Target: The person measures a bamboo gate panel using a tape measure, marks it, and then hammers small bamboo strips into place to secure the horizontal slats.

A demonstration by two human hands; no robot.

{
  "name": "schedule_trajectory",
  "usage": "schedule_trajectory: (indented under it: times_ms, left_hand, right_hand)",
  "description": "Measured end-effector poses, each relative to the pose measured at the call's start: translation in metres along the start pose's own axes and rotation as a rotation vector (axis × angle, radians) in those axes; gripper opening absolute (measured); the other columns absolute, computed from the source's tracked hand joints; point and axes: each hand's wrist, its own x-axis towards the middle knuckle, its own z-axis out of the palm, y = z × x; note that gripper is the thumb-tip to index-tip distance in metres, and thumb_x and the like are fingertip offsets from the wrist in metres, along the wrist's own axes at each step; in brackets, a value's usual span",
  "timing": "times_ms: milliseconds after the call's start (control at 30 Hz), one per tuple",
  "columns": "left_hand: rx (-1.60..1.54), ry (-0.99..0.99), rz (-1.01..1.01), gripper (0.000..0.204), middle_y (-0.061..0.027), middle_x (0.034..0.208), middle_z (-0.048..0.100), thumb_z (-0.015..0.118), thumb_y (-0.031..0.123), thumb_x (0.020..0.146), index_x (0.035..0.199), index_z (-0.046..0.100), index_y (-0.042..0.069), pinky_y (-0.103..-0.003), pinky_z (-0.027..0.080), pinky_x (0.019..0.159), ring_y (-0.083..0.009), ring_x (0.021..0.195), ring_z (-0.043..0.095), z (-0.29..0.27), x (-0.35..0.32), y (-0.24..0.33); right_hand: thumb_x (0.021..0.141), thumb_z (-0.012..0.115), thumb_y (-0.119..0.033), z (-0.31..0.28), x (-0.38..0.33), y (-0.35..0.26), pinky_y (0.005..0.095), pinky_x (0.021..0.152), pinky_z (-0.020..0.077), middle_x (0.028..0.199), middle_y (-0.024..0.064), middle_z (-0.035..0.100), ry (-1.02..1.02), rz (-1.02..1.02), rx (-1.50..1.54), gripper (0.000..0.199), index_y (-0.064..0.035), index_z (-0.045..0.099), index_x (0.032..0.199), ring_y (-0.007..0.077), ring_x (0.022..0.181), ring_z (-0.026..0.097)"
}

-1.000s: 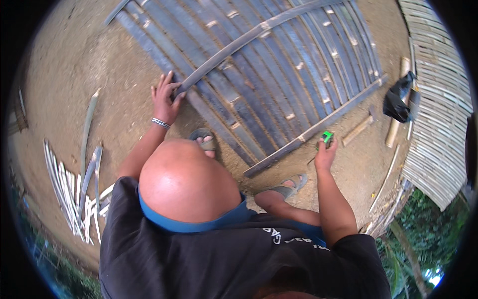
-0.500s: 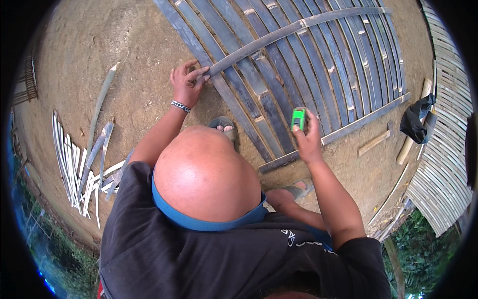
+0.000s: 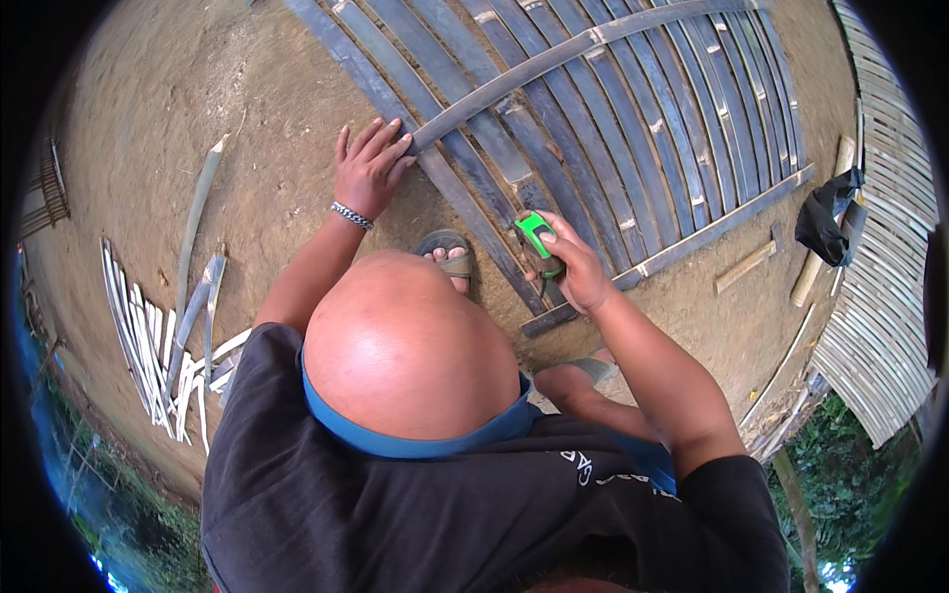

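A panel of dark bamboo slats (image 3: 554, 148) lies on the ground in front of me, with a long curved crosspiece (image 3: 514, 77) running over it. My left hand (image 3: 368, 173) is open, fingers spread, at the left end of that crosspiece by the panel's outer slat. My right hand (image 3: 576, 262) is closed round a green and black tape measure (image 3: 535, 233), held above the slats near the panel's lower left corner. Below it, a straight end strip (image 3: 712, 225) runs along the panel's near edge.
White split strips (image 3: 148, 346) and a few longer bamboo pieces (image 3: 200, 198) lie on the dirt at left. To the right are a black plastic bag (image 3: 828, 219), a wooden-handled tool (image 3: 746, 269) and a pale slatted panel (image 3: 880, 296). My sandalled foot (image 3: 451, 259) stands near the dark panel.
My right hand has moved left with the tape measure, toward the panel's lower left corner, and turned it. My left hand's fingers have spread out at the crosspiece's end.
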Motion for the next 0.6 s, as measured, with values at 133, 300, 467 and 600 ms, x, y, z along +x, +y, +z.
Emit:
schedule_trajectory:
  times_ms: [133,300,467,600]
  left_hand:
    - [-0.019,0.032,-0.014,0.034,0.0007,0.134,0.066,0.076,0.028,0.087,0.12,0.073,0.023,-0.053,0.029,0.117,-0.0225,0.13,0.056,-0.001,-0.002,0.004]
    - [-0.065,0.052,-0.029,0.037,-0.0002,0.131,0.067,0.077,0.025,0.085,0.122,0.072,0.023,-0.053,0.029,0.117,-0.0238,0.129,0.057,-0.011,-0.002,0.01]
    - [-0.076,0.055,-0.05,0.038,0.0004,0.129,0.068,0.078,0.021,0.084,0.122,0.072,0.023,-0.053,0.029,0.117,-0.0239,0.129,0.057,-0.03,0.0,0.02]
    - [-0.063,0.103,-0.006,0.035,-0.0012,0.126,0.069,0.078,0.018,0.084,0.118,0.073,0.02,-0.053,0.031,0.114,-0.0239,0.125,0.059,-0.055,0.011,0.035]
  right_hand:
    - [0.099,0.06,-0.027,0.002,0.008,-0.008,0.0338,0.089,0.0521,0.135,0.0077,0.051,0.052,-0.129,-0.101,0.053,-0.0071,0.043,0.145,0.0179,0.114,0.054]
    - [0.092,0.074,-0.026,0.003,0.019,-0.005,0.0375,0.11,0.0381,0.136,0.0142,0.052,0.121,-0.383,-0.376,0.067,-0.0003,0.042,0.144,0.023,0.125,0.051]
    - [0.088,0.076,-0.028,0.005,0.024,-0.002,0.0396,0.111,0.0377,0.137,0.0189,0.054,0.1,-0.412,-0.5,0.071,-0.0004,0.042,0.143,0.0264,0.13,0.051]
    - [0.088,0.076,-0.028,0.01,0.021,0.001,0.0402,0.111,0.0376,0.137,0.0197,0.055,0.093,-0.362,-0.54,0.07,-0.0009,0.042,0.143,0.0273,0.13,0.051]
